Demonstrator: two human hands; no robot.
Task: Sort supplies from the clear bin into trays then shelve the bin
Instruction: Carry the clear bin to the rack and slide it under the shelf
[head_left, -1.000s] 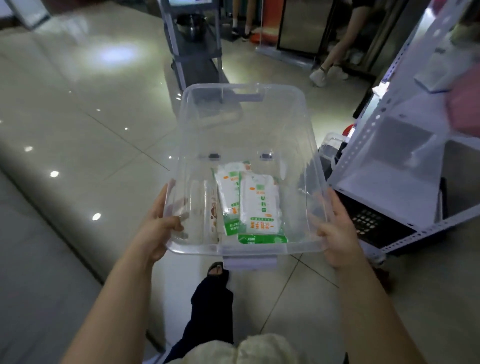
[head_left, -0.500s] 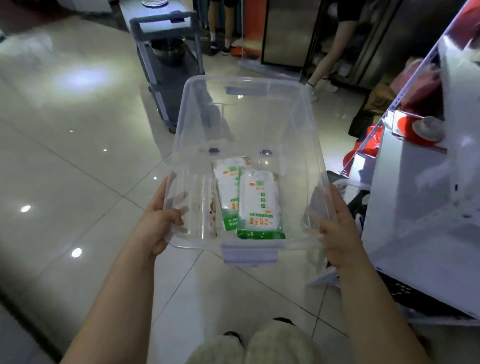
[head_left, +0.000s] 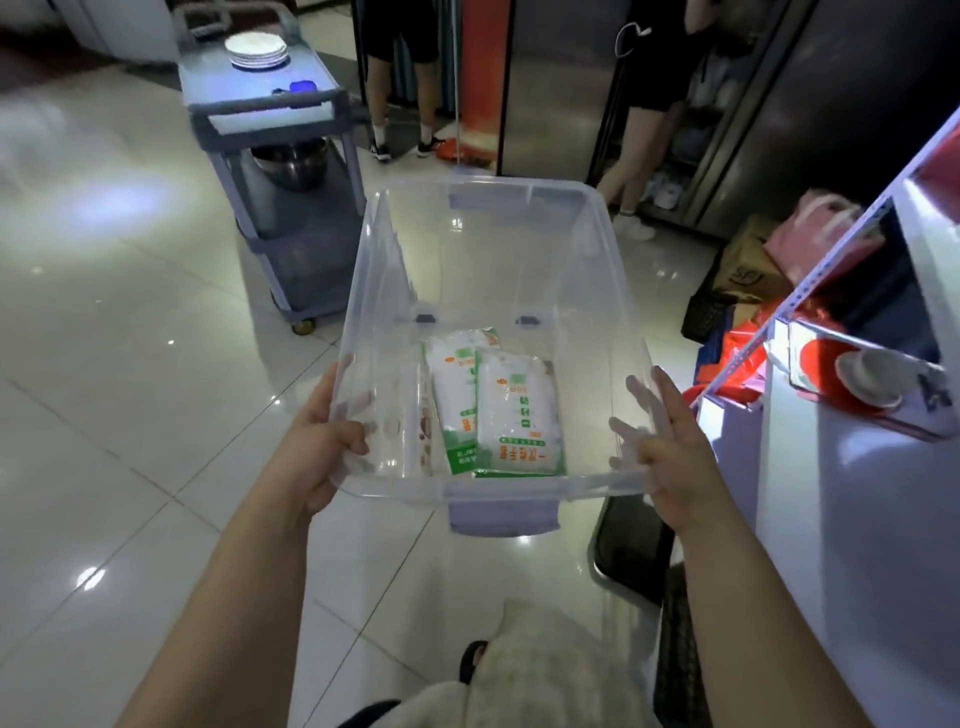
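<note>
I carry a clear plastic bin (head_left: 483, 249) in front of me, above a tiled floor. My left hand (head_left: 317, 452) grips its left rim, thumb curled inside the wall. My right hand (head_left: 670, 447) holds the right rim, fingers seen through the wall. On the bin's bottom lie two white-and-green packets (head_left: 514, 415), overlapping, and a slim clear packet (head_left: 421, 421) at their left.
A grey service cart (head_left: 280, 156) with stacked plates and a metal bowl stands ahead left. A white metal shelf unit (head_left: 857, 467) rises at the right with a red-and-white box on it. Two people's legs, cardboard boxes and bags are at the back. A dark tray lies on the floor, low right.
The view has swung up and toward the shelf unit as I walk with the bin. Both hands keep the same hold. The cart now shows its top with plates.
</note>
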